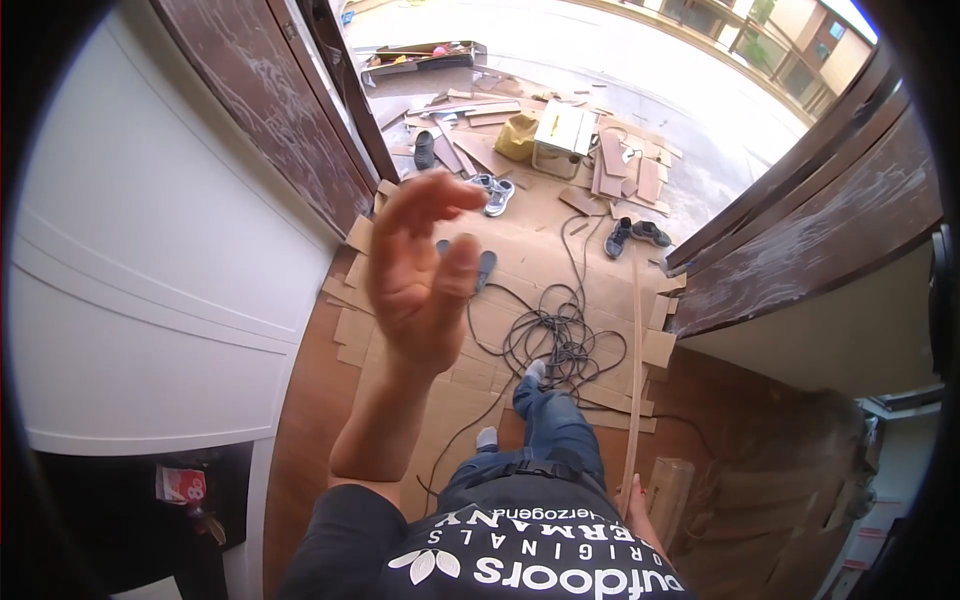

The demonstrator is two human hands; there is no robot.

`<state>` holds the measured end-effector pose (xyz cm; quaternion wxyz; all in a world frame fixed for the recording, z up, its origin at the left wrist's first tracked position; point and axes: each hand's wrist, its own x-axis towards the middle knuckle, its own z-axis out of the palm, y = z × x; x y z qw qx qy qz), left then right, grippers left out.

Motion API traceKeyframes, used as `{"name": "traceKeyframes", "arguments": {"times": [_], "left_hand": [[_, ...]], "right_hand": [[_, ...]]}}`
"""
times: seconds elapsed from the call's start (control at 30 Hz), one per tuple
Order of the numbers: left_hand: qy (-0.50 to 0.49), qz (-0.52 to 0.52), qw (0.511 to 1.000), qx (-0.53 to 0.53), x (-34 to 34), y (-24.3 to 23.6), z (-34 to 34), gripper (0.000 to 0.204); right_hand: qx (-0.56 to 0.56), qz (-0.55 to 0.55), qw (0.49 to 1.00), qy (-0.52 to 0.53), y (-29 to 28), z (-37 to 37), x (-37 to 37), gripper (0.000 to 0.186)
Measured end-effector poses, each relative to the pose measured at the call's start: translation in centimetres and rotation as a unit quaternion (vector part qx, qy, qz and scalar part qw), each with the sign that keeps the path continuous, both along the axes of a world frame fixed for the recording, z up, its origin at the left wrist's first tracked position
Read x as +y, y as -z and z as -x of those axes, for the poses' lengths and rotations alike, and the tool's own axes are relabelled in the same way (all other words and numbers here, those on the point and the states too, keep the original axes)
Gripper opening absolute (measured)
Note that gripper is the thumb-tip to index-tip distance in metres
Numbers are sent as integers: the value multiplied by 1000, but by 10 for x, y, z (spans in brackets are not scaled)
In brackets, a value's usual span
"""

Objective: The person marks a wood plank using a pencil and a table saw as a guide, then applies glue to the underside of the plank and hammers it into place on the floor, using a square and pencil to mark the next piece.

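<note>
My left hand [420, 275] is up in front of me, half open, with bent fingers and nothing in it. My right hand [642, 520] is low by my side, closed around one end of a long, thin wood strip [636, 370]. The strip points away from me, toward the dark shoes [619, 238]. A messy black cord [562, 335] lies left of it on the flat cardboard [540, 245].
</note>
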<state>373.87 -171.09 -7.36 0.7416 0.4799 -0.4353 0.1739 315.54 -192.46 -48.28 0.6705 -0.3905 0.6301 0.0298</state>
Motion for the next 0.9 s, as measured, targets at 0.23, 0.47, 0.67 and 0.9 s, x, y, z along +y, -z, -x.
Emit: {"name": "traceKeyframes", "arguments": {"times": [0.23,0.47,0.67,0.9], "left_hand": [[160,-405,778,452,-110,239,-67,58],[319,-496,735,335,-284,204,-192,75],[459,-225,712,481,-447,164,-318,74],[433,-109,660,604,-507,186,-519,47]], "right_hand": [[-73,81,993,-52,-35,-295,-165,61],[-156,127,972,-120,-121,-574,-372,56],[-195,340,867,-306,-235,-805,-432,48],[-131,478,830,-255,-236,-909,-455,43]]}}
